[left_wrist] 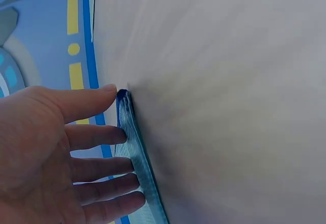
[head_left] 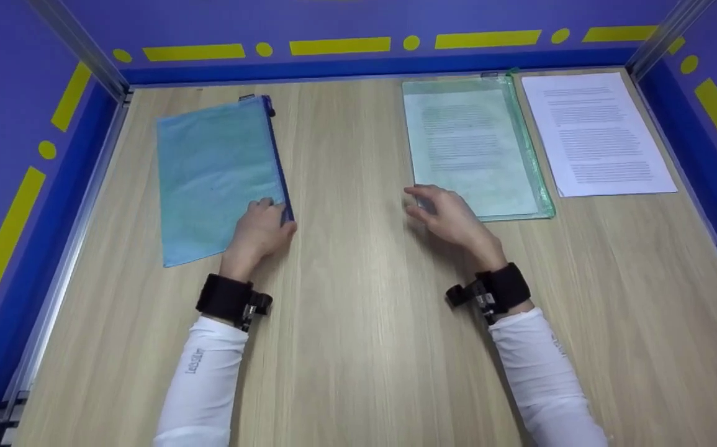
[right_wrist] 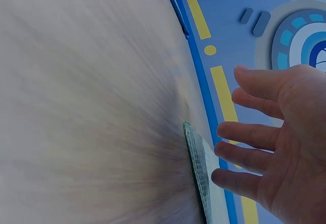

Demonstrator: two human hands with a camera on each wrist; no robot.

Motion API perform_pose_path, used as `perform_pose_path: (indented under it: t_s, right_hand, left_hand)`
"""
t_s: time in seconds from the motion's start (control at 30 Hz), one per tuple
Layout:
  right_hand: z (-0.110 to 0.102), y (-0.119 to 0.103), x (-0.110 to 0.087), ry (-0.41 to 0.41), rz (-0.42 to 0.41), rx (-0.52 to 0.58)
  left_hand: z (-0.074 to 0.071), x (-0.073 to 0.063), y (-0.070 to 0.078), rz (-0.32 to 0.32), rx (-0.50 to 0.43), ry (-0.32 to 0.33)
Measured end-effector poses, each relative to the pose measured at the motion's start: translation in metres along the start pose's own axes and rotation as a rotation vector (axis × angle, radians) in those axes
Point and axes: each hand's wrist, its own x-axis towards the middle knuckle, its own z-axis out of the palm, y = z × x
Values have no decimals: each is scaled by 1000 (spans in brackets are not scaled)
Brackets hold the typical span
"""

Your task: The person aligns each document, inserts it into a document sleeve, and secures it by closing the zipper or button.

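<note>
A blue zip folder (head_left: pixel 215 167) with a dark blue zip edge lies tilted on the left of the table. My left hand (head_left: pixel 262 228) is over its near right corner. In the left wrist view the left fingers (left_wrist: pixel 104 172) are extended, their tips at the folder's surface, with the thumb near the zip corner. On the right lies a green transparent zip folder (head_left: pixel 470 149) with a printed sheet inside. Above its near left corner is my right hand (head_left: pixel 454 217). The right wrist view shows those fingers (right_wrist: pixel 244 158) spread and relaxed, holding nothing.
Printed white paper (head_left: pixel 600 136) lies at the far right, beside the green folder. Bare wood-grain table (head_left: pixel 346 248) runs between the two folders. Blue panels (head_left: pixel 358 18) with yellow marks border the back and both sides.
</note>
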Motion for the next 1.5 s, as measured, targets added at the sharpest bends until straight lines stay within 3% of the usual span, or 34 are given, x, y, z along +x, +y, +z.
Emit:
perform_pose_path:
  t_s: [0.37,0.6,0.73,0.9,1.2,1.33,1.5]
  right_hand:
    - [1,-3,0,0,-24,-32]
    - [5,-8,2,-12,-22,-15]
    - [5,-12,3,3,-28,-8]
    - [6,-17,4,3,-7,21]
    - [11,-21,1,-17,74,160]
    - [16,-27,1,-36,95,224]
    - [25,-38,7,-58,125,268]
  left_hand:
    - [14,13,53,102,59,16]
    - [13,17,62,156,11,-17]
    - [5,13,50,169,-42,-20]
    - [-7,4,19,141,-91,29]
    - [-16,-10,-39,-30,-126,44]
    - [-16,-13,-54,-70,-152,48]
    - [-11,-14,-62,-83,-172,13]
